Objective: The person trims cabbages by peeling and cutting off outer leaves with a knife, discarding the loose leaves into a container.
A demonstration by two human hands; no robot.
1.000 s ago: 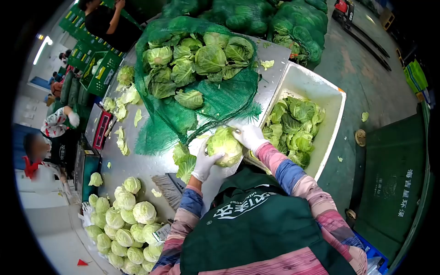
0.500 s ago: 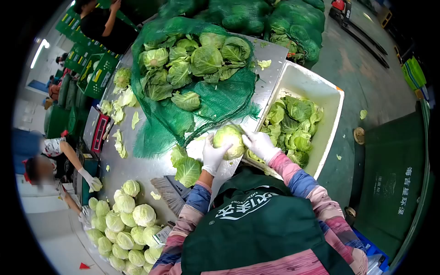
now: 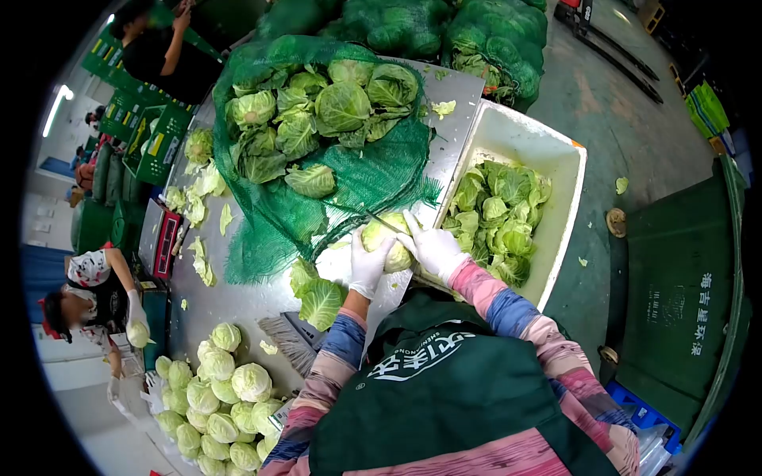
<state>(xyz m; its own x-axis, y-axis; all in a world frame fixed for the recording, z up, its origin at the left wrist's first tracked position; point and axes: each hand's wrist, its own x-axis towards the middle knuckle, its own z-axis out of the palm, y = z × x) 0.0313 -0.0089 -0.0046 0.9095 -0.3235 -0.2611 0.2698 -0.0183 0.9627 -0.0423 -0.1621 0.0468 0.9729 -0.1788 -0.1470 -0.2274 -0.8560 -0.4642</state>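
Moved over the cabbage (image 3: 398, 257), my right hand (image 3: 436, 247) grips a thin blade (image 3: 386, 223); my left hand (image 3: 369, 266) cups the cabbage, loose leaves (image 3: 321, 301) beside it on the worktop (image 3: 244, 305).

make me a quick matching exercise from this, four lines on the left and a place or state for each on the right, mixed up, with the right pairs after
Column one
1. Mesh bag
2. Tub
3. Brush
4. Left hand and right hand

Column two
A. Lying beside the person's left sleeve
B. Gloved in white, at a cabbage
C. Green, with leafy cabbages on it
D. White inside, holding leafy greens

Right pairs
1-C, 2-D, 3-A, 4-B
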